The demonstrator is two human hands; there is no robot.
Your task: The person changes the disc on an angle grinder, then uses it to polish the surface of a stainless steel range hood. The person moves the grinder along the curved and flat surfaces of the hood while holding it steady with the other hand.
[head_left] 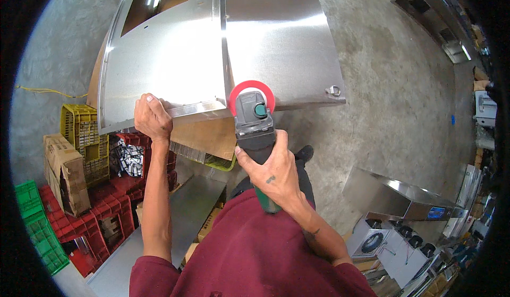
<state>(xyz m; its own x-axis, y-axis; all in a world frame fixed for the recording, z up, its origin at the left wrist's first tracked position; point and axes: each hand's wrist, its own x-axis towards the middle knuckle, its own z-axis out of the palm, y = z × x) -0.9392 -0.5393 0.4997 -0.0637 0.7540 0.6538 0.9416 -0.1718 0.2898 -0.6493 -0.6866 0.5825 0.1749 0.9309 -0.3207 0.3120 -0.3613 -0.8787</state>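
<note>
My right hand (276,170) is wrapped round the dark body of an angle grinder (256,138) with a green end. Its red-rimmed disc (252,83) is at the near corner of a shiny sheet metal panel (164,63), beside the gap to a second metal section (276,47). Whether the disc touches the metal I cannot tell. My left hand (153,117) is closed on the panel's near edge, left of the grinder; its fingertips are hidden. A small metal ring fitting (333,90) sits at the right section's near corner.
Cardboard (204,138) lies under the panel. At the left are a yellow crate (85,143), red crates (114,212), green crates (45,228) and a cardboard box (66,172). A metal housing (404,196) and white units (372,238) stand at the right on concrete floor (382,100).
</note>
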